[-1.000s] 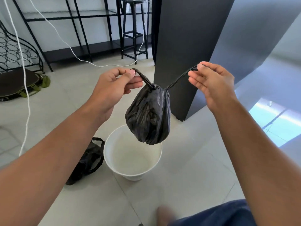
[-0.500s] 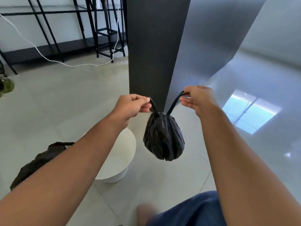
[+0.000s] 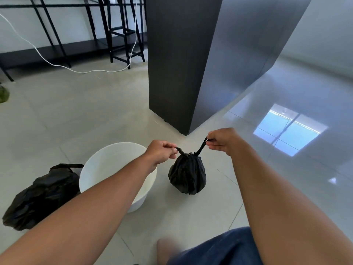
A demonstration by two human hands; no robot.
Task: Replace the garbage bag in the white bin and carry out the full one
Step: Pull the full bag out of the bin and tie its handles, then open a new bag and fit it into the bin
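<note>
Both arms stretched forward and down, elbows nearly straight, forearms converging toward the middle of the view. Left hand (image 3: 162, 152) curled into a loose fist, knuckles up, pinching one black handle strip of the small tied bag (image 3: 187, 174) between thumb and fingers. Right hand (image 3: 222, 140) a little higher and farther out, also closed, gripping the other handle strip, which runs taut and slanted down to the knot. Handles pulled apart in a shallow V above the gathered neck. Bag hanging round and full below the two hands, low over the tiled floor (image 3: 80, 115); whether its bottom touches the tiles cannot be told. White bin (image 3: 107, 165) just left of the bag, upright on the floor, partly hidden by the left forearm, no liner visible inside. Second black bag (image 3: 40, 196) slumped on the floor against the bin's left side. Dark cabinet (image 3: 177, 60) standing beyond the hands. White cable (image 3: 57, 65) trailing across the floor at the back.
</note>
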